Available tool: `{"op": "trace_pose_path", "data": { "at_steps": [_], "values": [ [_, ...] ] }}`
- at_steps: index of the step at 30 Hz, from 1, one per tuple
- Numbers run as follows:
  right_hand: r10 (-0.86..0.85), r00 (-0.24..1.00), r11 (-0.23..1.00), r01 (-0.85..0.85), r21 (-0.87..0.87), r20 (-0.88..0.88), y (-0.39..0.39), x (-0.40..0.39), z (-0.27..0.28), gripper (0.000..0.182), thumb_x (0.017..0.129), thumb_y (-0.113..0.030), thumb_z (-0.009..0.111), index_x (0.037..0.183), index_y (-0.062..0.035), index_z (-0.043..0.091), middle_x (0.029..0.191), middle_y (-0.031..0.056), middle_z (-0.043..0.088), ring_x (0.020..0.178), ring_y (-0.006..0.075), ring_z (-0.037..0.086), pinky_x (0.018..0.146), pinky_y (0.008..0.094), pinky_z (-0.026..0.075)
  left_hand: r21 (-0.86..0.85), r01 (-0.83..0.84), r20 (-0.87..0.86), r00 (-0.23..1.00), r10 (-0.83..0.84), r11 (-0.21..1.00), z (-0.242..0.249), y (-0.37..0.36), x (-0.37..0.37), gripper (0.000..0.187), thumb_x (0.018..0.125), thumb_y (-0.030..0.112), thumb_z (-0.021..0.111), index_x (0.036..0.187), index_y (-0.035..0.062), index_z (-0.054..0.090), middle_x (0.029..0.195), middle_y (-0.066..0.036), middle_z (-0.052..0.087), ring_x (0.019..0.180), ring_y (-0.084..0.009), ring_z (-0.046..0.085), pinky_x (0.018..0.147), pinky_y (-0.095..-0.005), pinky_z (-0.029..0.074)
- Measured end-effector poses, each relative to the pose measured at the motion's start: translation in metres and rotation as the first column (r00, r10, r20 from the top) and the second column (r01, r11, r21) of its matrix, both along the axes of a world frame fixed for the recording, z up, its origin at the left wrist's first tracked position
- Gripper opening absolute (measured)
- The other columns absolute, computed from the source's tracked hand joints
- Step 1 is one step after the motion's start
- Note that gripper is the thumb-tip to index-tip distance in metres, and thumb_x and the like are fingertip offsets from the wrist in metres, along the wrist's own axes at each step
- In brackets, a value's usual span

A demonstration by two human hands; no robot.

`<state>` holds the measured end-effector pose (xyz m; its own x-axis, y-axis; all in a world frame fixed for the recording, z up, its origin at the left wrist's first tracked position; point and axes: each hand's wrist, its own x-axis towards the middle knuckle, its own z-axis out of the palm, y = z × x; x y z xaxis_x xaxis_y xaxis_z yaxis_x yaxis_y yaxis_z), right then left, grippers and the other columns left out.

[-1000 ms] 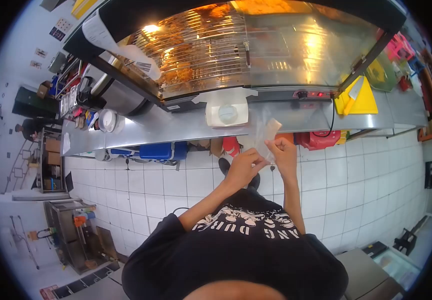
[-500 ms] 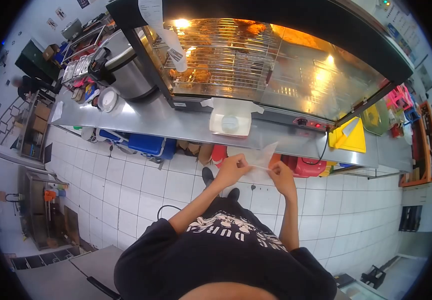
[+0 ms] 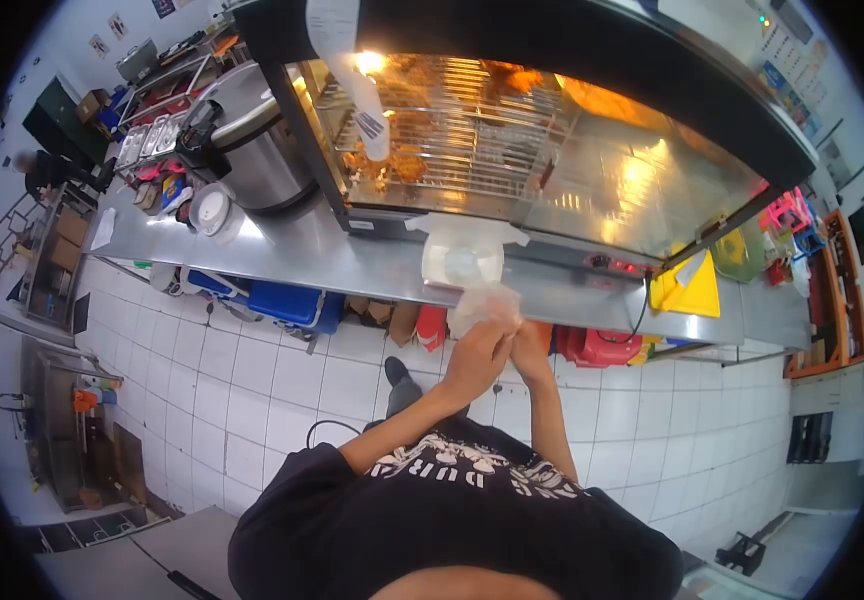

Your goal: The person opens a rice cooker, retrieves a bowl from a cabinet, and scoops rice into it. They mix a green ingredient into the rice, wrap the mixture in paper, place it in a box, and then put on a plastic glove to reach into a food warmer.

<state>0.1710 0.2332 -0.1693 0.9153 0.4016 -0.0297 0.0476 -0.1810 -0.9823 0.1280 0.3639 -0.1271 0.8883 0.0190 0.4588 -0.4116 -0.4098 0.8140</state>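
A thin translucent plastic bag (image 3: 487, 302) is crumpled up in front of me, past the near edge of the counter. My left hand (image 3: 480, 358) is closed, its fingers pinching the gathered lower end. Pressed up against it, my right hand (image 3: 532, 352) is closed at the same end, its fingertips partly hidden. Just beyond the bag, an open white paper box (image 3: 435, 262) sits on the steel counter with its flaps spread. Inside it lies a small round pale container (image 3: 462, 263).
A lit glass warming cabinet (image 3: 592, 185) with fried food on racks stands behind the box. Left of it are a large steel cooker (image 3: 267, 160) and stacked white lids (image 3: 212, 210). A knife (image 3: 690, 270) rests on a yellow board (image 3: 697, 297) at right. A person (image 3: 47, 172) stands far left.
My hands have come together from holding the plastic stretched between them. The plastic is now bunched and puffed up above the fingers, overlapping the near edge of the box.
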Motion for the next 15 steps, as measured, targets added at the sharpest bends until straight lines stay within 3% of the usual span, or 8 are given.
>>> {"op": "trace_pose_path", "data": {
  "at_steps": [1, 2, 5, 7, 9, 10, 12, 15],
  "values": [
    [-0.133, 0.977, 0.901, 0.189, 0.391, -0.164, 0.007, 0.012, 0.005, 0.025, 0.098, -0.014, 0.049, 0.117, -0.0006, 0.059, 0.109, 0.0096, 0.064, 0.099, 0.0191, 0.06, 0.086, 0.0316, 0.047, -0.006, -0.001, -0.032, 1.0, 0.001, 1.0, 0.0, 0.008, 0.005, 0.016, 0.088, 0.007, 0.063, 0.102, 0.0011, 0.063, 0.085, -0.015, 0.064, 0.069, -0.0258, 0.061, 0.061, -0.033, 0.048],
    [-0.179, 0.911, 0.625, 0.397, 0.672, -0.371, 0.012, 0.016, 0.015, 0.037, 0.1, -0.02, 0.047, 0.129, 0.0009, 0.053, 0.122, 0.0131, 0.062, 0.114, 0.0225, 0.059, 0.097, 0.0357, 0.047, -0.006, -0.003, -0.027, 1.0, 0.003, 1.0, 0.0, 0.013, 0.008, 0.016, 0.088, 0.007, 0.063, 0.102, 0.0011, 0.063, 0.085, -0.015, 0.064, 0.069, -0.0258, 0.061, 0.061, -0.033, 0.048],
    [-0.198, 0.85, 0.464, 0.52, 0.717, -0.488, 0.05, 0.01, 0.069, 0.044, 0.101, -0.029, 0.043, 0.134, 0.0001, 0.047, 0.131, 0.0145, 0.057, 0.118, 0.0264, 0.056, 0.1, 0.0388, 0.046, -0.051, 0.004, -0.107, 0.994, -0.01, 0.999, 0.004, 0.023, 0.021, 0.014, 0.084, 0.005, 0.065, 0.097, 0.0012, 0.06, 0.083, -0.014, 0.061, 0.071, -0.0279, 0.061, 0.064, -0.0346, 0.048],
    [-0.301, 0.903, 0.525, 0.426, 0.737, -0.308, 0.067, 0.015, 0.071, 0.047, 0.102, -0.034, 0.038, 0.134, -0.0003, 0.047, 0.135, 0.015, 0.054, 0.12, 0.0265, 0.054, 0.101, 0.0378, 0.044, 0.015, 0.037, 0.086, 0.996, -0.038, 0.999, 0.025, 0.035, 0.034, 0.011, 0.081, 0.005, 0.063, 0.09, 0.0026, 0.057, 0.08, -0.016, 0.057, 0.078, -0.0354, 0.058, 0.066, -0.0432, 0.047],
    [-0.013, 0.92, 0.43, 0.358, 0.829, -0.391, 0.075, 0.021, 0.091, 0.04, 0.102, -0.023, 0.041, 0.138, -0.0041, 0.043, 0.131, 0.0083, 0.054, 0.114, 0.0194, 0.055, 0.095, 0.0308, 0.046, 0.058, 0.115, 0.18, 0.976, -0.123, 0.992, 0.031, 0.052, 0.044, 0.013, 0.08, 0.003, 0.064, 0.088, 0.0024, 0.055, 0.079, -0.015, 0.055, 0.074, -0.0336, 0.057, 0.064, -0.041, 0.046],
    [-0.018, 0.921, 0.426, 0.359, 0.83, -0.389, 0.079, 0.03, 0.089, 0.04, 0.102, -0.023, 0.041, 0.138, -0.0041, 0.043, 0.131, 0.0083, 0.054, 0.114, 0.0194, 0.055, 0.095, 0.0308, 0.046, 0.107, 0.185, 0.251, 0.946, -0.207, 0.977, 0.031, 0.06, 0.047, 0.015, 0.078, 0.001, 0.066, 0.086, 0.0023, 0.053, 0.078, -0.014, 0.054, 0.071, -0.0319, 0.056, 0.063, -0.0388, 0.045],
    [-0.501, 0.865, 0.726, 0.403, 0.557, 0.028, 0.085, 0.049, 0.076, 0.045, 0.104, -0.03, 0.038, 0.14, -0.0028, 0.041, 0.134, 0.0087, 0.049, 0.119, 0.0196, 0.049, 0.101, 0.0327, 0.04, 0.085, 0.255, 0.171, 0.949, -0.266, 0.963, 0.019, 0.072, 0.052, 0.015, 0.077, 0.001, 0.066, 0.085, 0.0023, 0.052, 0.078, -0.014, 0.053, 0.072, -0.0322, 0.055, 0.063, -0.0391, 0.045],
    [-0.691, 0.699, 0.702, 0.584, 0.407, 0.187, 0.114, 0.061, 0.058, 0.051, 0.105, -0.036, 0.034, 0.139, 0.0013, 0.04, 0.134, 0.0112, 0.046, 0.123, 0.0222, 0.045, 0.109, 0.0358, 0.031, 0.054, 0.309, 0.108, 0.944, -0.313, 0.95, 0.027, 0.095, 0.073, 0.016, 0.077, 0.002, 0.066, 0.083, 0.0024, 0.051, 0.077, -0.014, 0.052, 0.072, -0.0324, 0.054, 0.064, -0.0395, 0.044]
  ]
}}
